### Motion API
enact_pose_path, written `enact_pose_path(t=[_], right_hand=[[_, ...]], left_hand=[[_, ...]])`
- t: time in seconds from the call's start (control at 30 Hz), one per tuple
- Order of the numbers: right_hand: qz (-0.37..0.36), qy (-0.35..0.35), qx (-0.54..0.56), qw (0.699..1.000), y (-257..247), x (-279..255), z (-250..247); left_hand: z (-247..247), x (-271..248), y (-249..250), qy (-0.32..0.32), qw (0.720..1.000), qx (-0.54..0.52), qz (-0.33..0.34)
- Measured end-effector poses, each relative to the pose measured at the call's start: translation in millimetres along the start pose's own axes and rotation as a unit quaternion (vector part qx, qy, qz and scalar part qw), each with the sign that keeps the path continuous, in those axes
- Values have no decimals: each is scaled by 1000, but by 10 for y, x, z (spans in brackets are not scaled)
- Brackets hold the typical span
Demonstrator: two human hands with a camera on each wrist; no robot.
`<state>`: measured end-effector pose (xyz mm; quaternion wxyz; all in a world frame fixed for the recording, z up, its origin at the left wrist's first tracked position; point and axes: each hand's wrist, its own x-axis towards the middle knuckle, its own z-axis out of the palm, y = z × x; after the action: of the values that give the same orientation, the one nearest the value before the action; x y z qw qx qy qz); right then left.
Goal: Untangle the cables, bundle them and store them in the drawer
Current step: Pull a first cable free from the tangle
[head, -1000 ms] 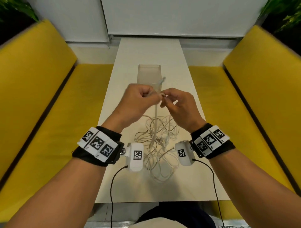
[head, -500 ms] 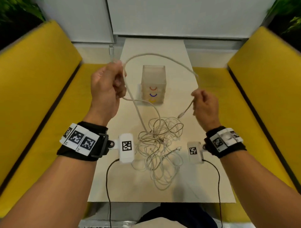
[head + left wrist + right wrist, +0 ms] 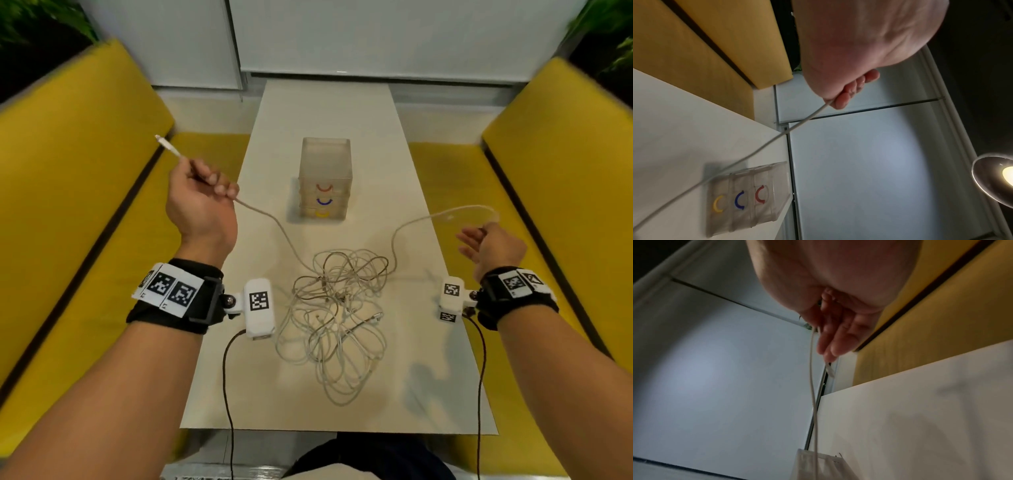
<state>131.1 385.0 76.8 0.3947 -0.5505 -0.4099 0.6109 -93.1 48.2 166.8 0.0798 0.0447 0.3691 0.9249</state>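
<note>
A pile of tangled white cables point(image 3: 337, 308) lies on the white table point(image 3: 308, 404). One white cable point(image 3: 274, 221) rises out of the pile. My left hand point(image 3: 212, 185) grips it in a fist above the left bench, and its plug point(image 3: 161, 138) sticks out past the hand. The same hand point(image 3: 851, 91) shows in the left wrist view with the cable point(image 3: 777, 138) running down from it. My right hand point(image 3: 476, 238) holds the other stretch, which loops point(image 3: 479, 209) beside it; its fingers point(image 3: 830, 345) look nearly straight. Behind the pile stands a clear drawer unit point(image 3: 325, 178) with all three drawers closed.
Yellow benches point(image 3: 78, 205) point(image 3: 555, 192) flank the narrow table. The drawer unit point(image 3: 748, 199) has red, blue and yellow handles. White wall panels close the far end, and plants sit in both upper corners. A lit lamp point(image 3: 995, 178) shows in the left wrist view.
My hands have swung apart, the left one further left and the right one down to the right. The cable that arched high between them now sags down to the pile.
</note>
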Motion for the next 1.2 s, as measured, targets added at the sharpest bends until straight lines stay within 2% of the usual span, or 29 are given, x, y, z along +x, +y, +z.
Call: enact_pose_path(t=[0.1,0.17,0.23,0.3,0.33,0.4,0.5,0.53,0.6,0.67,0.73,0.8,0.87,0.9,0.93,1.03,1.13,1.2], right_hand=[[-74,13,91,993,-32,2,78],[-87,-8,70,994,25,-31,166],[-50,-71,-28,996,173,-55,249],[17,-139,-191,972,356,-92,293],[30,-156,-279,947,441,-136,309],[-23,-171,-395,902,572,-317,334],[-206,-183,-419,865,669,-736,377],[-254,-212,-410,850,673,-893,408],[-307,-322,-403,800,703,-1184,481],[-310,-434,-423,732,770,-1448,544],[-289,-507,-456,671,924,-1620,605],[-280,-543,-498,615,1140,-1707,647],[-302,-548,-550,554,1332,-1723,684],[-316,-539,-568,536,1403,-1713,705],[-327,-526,-577,532,1439,-1708,721],[-315,-502,-579,560,1461,-1639,725],[-264,-541,-546,582,1396,-1572,698],[-212,-565,-504,619,1323,-1547,697]], left_hand=[[1,6,-31,11,1000,-9,16],[2,-4,-82,12,1000,-6,15],[-15,-19,-167,13,1000,8,8],[-50,-48,-260,13,1000,27,-2],[-72,-65,-302,12,999,36,-7],[-111,-101,-362,11,999,50,-15],[-159,-142,-403,14,998,59,-24],[-171,-151,-410,15,998,60,-26],[-188,-164,-418,17,998,56,-28],[-187,-175,-422,16,998,49,-31],[-177,-184,-425,14,998,41,-34],[-165,-194,-415,12,999,37,-35],[-163,-200,-399,7,999,33,-33],[-168,-201,-386,5,999,32,-31],[-177,-202,-371,2,999,33,-30],[-209,-201,-334,-1,999,34,-29],[-225,-209,-319,-2,999,34,-32],[-228,-220,-326,-5,999,37,-34]])
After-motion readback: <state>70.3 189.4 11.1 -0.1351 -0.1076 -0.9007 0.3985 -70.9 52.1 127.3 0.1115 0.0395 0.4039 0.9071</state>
